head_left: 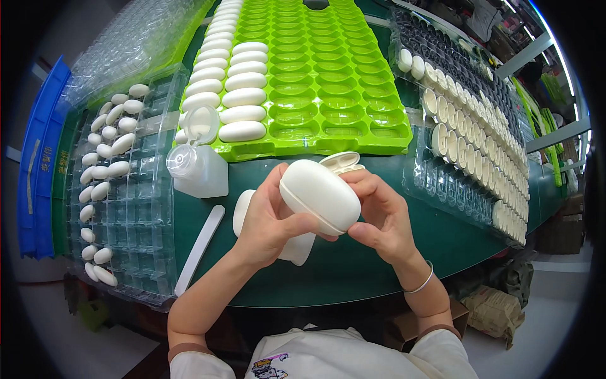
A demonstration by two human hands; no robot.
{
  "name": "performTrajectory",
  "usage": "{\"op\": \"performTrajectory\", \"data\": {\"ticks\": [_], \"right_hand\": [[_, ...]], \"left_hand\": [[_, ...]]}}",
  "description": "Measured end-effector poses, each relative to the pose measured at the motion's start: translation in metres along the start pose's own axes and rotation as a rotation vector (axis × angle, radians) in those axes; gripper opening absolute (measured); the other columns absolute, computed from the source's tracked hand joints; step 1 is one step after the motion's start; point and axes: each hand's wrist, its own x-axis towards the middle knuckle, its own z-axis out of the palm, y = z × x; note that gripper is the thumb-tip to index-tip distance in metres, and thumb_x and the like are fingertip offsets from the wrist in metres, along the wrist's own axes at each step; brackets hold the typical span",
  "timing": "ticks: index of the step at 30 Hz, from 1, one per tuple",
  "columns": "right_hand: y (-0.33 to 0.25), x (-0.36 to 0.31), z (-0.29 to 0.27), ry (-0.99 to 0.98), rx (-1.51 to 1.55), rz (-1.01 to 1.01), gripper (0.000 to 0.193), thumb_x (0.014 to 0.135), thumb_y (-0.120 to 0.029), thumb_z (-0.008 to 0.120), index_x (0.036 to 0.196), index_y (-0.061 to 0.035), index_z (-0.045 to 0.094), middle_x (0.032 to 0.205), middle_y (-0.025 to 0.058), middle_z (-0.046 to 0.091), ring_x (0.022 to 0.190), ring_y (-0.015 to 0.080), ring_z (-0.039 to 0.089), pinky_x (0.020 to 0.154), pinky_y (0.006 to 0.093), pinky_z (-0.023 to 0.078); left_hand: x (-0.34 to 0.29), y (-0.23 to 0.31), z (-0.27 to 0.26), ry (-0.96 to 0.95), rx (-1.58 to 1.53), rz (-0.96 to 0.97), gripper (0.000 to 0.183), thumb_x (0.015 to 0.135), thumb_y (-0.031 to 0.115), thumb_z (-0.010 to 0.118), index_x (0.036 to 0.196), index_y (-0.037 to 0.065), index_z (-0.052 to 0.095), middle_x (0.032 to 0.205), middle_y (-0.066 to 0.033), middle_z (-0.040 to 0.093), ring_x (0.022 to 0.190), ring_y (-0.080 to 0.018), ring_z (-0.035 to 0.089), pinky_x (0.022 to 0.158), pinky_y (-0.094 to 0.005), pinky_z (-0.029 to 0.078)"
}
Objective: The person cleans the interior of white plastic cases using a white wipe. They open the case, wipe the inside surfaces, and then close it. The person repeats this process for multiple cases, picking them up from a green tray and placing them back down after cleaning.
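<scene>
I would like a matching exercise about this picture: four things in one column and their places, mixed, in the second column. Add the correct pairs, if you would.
Things
1. white oval case
2. thin bangle
3. flat white stick
4. blue crate

Places
A. lying slanted on the dark green table
B. at the far left of the picture
C. between the left hand and the right hand
D. around the right wrist

Pairs
1-C, 2-D, 3-A, 4-B
</scene>
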Motion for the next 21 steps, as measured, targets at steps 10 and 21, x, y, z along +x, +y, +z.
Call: {"op": "performTrajectory", "data": {"ticks": [10,21], "right_hand": [[0.003,0.003,-0.009,-0.006,0.136,0.379,0.041,0.075,-0.012,0.067,0.11,-0.0032,0.047,0.107,0.0075,0.053,0.1,0.0153,0.052,0.084,0.0319,0.044],[0.006,0.006,0.006,0.163,0.473,0.364,0.04,0.078,-0.012,0.063,0.11,-0.0023,0.041,0.109,0.0077,0.051,0.1,0.0177,0.052,0.084,0.0325,0.046]], "left_hand": [[0.0,0.01,0.0,-0.004,0.713,0.225,0.048,0.074,0.012,0.066,0.112,-0.001,0.04,0.078,-0.0053,0.057,0.071,-0.0104,0.057,0.062,-0.0217,0.045],[0.002,0.003,-0.003,0.281,1.552,1.036,0.053,0.05,0.032,0.078,0.095,0.013,0.058,0.091,-0.0011,0.055,0.083,-0.0187,0.051,0.079,-0.033,0.029]]}}
